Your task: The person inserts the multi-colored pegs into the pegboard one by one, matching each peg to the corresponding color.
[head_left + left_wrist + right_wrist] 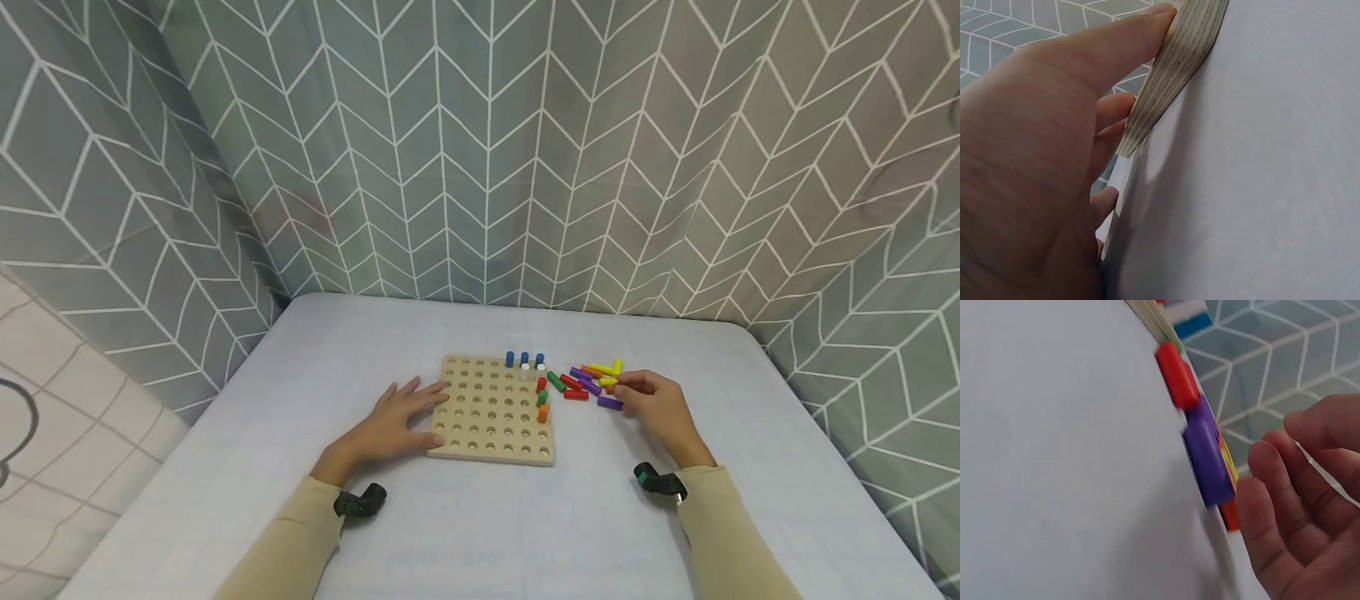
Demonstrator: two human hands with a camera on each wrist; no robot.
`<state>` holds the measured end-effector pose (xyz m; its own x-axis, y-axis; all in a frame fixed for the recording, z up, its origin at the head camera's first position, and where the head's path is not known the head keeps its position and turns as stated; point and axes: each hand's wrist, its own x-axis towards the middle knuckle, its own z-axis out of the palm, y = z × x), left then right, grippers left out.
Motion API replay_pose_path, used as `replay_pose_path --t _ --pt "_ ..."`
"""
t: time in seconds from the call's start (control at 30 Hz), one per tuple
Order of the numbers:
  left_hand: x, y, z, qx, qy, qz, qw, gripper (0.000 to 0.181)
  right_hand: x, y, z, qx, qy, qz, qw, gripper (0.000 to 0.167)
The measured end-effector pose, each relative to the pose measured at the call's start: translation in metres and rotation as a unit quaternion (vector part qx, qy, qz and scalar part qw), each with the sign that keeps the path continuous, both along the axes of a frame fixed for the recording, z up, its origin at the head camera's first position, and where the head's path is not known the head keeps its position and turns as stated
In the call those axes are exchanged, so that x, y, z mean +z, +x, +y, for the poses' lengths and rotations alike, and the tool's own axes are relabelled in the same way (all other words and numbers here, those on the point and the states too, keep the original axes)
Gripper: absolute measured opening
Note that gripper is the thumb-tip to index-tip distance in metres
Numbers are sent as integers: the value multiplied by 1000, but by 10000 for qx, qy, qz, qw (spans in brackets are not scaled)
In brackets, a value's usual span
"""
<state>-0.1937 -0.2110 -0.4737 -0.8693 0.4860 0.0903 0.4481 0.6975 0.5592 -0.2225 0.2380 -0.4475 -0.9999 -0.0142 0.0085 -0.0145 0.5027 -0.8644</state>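
Observation:
A square wooden pegboard with rows of holes lies on the table. My left hand rests at its left edge, fingers spread; in the left wrist view the thumb touches the board's layered side. Along the board's far and right edges stand blue pegs, white pegs, a red peg, a green peg and an orange peg. My right hand hovers at the right side of a loose peg pile, fingers loosely bent. No peg shows between its fingertips in the right wrist view.
The pile right of the board has purple pegs, red pegs, yellow pegs, a green peg and some orange ones. A white cloth covers the table. Patterned curtains hang behind and beside it.

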Motion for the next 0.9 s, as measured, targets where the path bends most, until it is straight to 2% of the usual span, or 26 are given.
replay_pose_path --t 0.27,0.6,0.77,0.9 --pt "-3 -3 -2 22 -77 -70 9999 78 -2 -1 14 -211 197 -286 9992 42" --pt "1 -3 -3 6 -90 -22 10000 78 -10 -5 7 21 493 -84 9987 26" --pt "0 -3 -3 0 -117 4 9999 78 -11 -5 2 80 810 -35 9967 22" --pt "2 -3 -2 -33 -126 32 9999 78 -9 -5 -2 111 1117 178 9935 20"
